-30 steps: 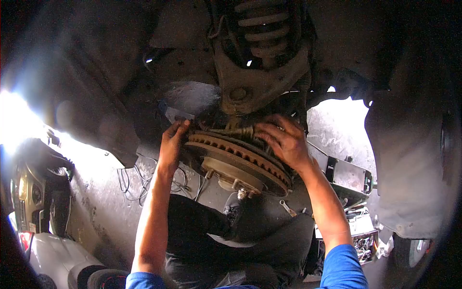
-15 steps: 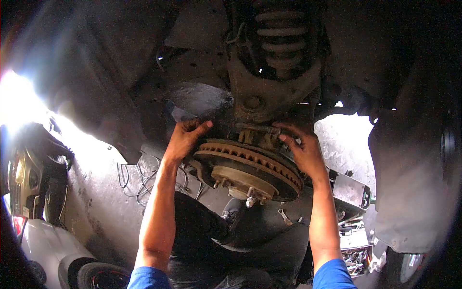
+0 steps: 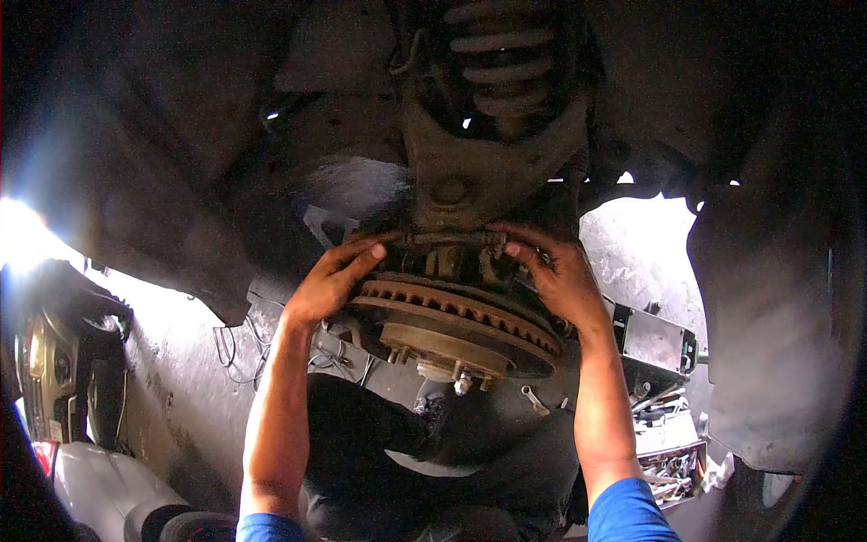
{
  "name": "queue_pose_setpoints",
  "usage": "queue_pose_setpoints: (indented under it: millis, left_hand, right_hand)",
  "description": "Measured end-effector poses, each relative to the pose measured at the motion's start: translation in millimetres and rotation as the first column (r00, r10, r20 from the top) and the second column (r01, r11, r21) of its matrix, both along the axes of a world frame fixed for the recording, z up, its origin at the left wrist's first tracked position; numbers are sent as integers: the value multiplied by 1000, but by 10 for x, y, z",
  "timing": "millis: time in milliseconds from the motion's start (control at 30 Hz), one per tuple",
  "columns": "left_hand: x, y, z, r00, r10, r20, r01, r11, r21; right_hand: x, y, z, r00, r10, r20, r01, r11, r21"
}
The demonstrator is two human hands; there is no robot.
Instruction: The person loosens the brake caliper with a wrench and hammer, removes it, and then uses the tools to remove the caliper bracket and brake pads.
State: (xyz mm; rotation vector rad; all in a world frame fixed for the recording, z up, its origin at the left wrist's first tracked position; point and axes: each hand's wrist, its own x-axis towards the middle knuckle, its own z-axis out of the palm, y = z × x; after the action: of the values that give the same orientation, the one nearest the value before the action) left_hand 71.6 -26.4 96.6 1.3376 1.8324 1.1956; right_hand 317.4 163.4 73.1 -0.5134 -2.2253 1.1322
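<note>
A slender dark rod-like part (image 3: 452, 238) lies across the top of the wheel hub, just below the suspension arm (image 3: 452, 190). My left hand (image 3: 330, 282) has its fingertips closed at the rod's left end. At the other end, my right hand (image 3: 564, 275) pinches it between thumb and fingers. What the rod is, I cannot make out in the shade. Below and between my hands sits a rusty brake disc (image 3: 452, 303), with wheel studs (image 3: 461, 370) sticking out of its hub face.
A coil spring (image 3: 501, 59) hangs above in the dark wheel arch. On the floor are a wrench (image 3: 535, 399), black cables (image 3: 237, 352), a grey box (image 3: 655, 343) and a tray of tools (image 3: 668, 470). Cars (image 3: 117, 488) stand at left. My legs (image 3: 379, 488) are beneath the disc.
My left hand has moved in to the rod's left end, its thumb and fingers now drawn together. My right hand stays at the right end. The whole view has shifted slightly.
</note>
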Motion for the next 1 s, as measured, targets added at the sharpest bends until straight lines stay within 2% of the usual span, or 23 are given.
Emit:
queue_pose_setpoints:
  millis: [100,200,267,300,400,500,600,700,900,1000]
  left_hand:
    - [116,157,92,997,71,-33,-75,988,-137]
    - [151,182,95,999,45,31,-45,999,0]
    - [188,182,126,996,73,50,-74,997,29]
    - [195,178,132,995,84,60,-87,995,41]
    - [172,181,101,987,46,155,-55,997,53]
    - [212,161,155,991,95,96,-98,995,23]
    - [152,177,86,991,132,1,-132,991,16]
    - [192,172,164,979,134,154,-131,991,-30]
    - [194,165,152,989,118,93,-121,992,25]
    - [111,199,53,997,72,-5,-72,994,80]
  right_hand:
    - [15,13,16,998,-47,32,49,997,-52]
    - [76,31,-27,999,1,51,0,1000,-12]
    - [87,-16,-47,999,-11,40,9,998,70]
    - [85,-30,-58,999,-20,35,16,994,108]
    - [73,-25,-101,999,-42,21,41,997,68]
    - [44,-45,-37,998,-44,-50,51,989,138]
    - [1,-109,-6,985,-65,-159,83,990,114]
    - [-26,-100,-63,989,-82,-121,80,997,-25]
    - [16,-65,-79,998,-47,-37,55,967,249]
    - [23,-67,-92,998,-38,-44,48,966,256]
